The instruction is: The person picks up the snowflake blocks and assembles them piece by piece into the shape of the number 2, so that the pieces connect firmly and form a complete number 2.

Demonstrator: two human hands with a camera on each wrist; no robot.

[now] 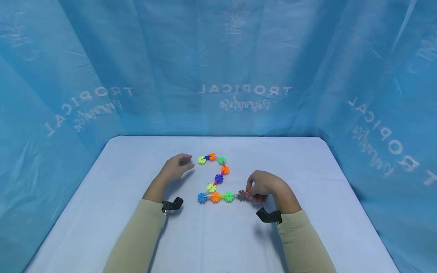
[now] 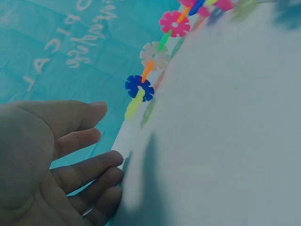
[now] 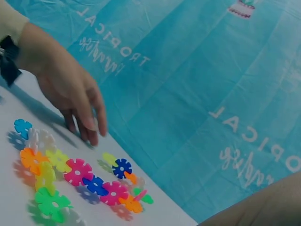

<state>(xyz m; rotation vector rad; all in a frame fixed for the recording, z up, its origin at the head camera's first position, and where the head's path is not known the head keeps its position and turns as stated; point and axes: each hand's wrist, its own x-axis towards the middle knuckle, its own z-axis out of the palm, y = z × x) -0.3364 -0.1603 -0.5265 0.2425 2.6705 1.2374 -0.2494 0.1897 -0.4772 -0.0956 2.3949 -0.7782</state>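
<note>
A chain of colourful plastic snowflake discs lies on the white table, bent into the shape of a 2. At its lower right end, my right hand pinches a pinkish-red disc beside a dark grey one. My left hand hovers to the left of the chain's upper end, apart from it, fingers relaxed and holding nothing. In the left wrist view a yellow disc hangs at that end, joined to a dark blue disc. The right fingertips are out of frame in the right wrist view.
Blue curtains with printed lettering surround the back and sides of the white table. A small black camera is strapped to the left wrist, and another black camera to the right.
</note>
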